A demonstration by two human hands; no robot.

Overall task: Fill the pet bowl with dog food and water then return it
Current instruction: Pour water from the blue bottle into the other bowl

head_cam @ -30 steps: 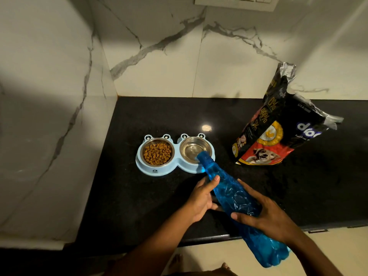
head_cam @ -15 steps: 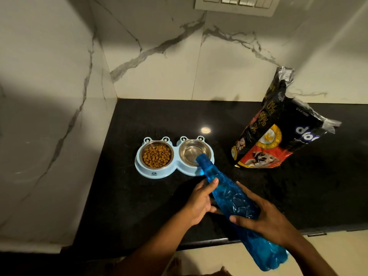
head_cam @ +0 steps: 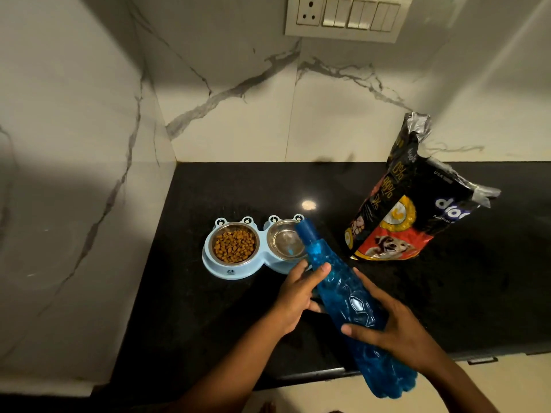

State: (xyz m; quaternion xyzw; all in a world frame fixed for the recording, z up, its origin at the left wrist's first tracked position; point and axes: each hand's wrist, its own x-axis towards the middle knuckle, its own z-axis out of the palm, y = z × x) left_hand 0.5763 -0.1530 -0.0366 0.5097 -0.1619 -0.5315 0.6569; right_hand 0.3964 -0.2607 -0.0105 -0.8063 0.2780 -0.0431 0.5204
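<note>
Gripped two-handed above black stone counter [head_cam: 208, 308]: tilted translucent blue plastic bottle [head_cam: 348, 299], left hand [head_cam: 298, 296] near neck, right hand [head_cam: 396, 332] mid-body. Pale-blue twin pet bowl [head_cam: 229, 271] on counter; neck held over right steel cup [head_cam: 283, 238], brown kibble [head_cam: 234, 245] in left. Tilt to be eased slowly, neck centred over cup.

Black counter [head_cam: 328, 180] w/ marble walls [head_cam: 223, 129]; switch panel [head_cam: 346, 16] up top on back wall.

The left hand [head_cam: 295, 299] reaches in from near left, thumb curled over the blue bottle [head_cam: 343, 290]. The right hand [head_cam: 399, 329] grips it nearer, fingers wrapped across.
</note>
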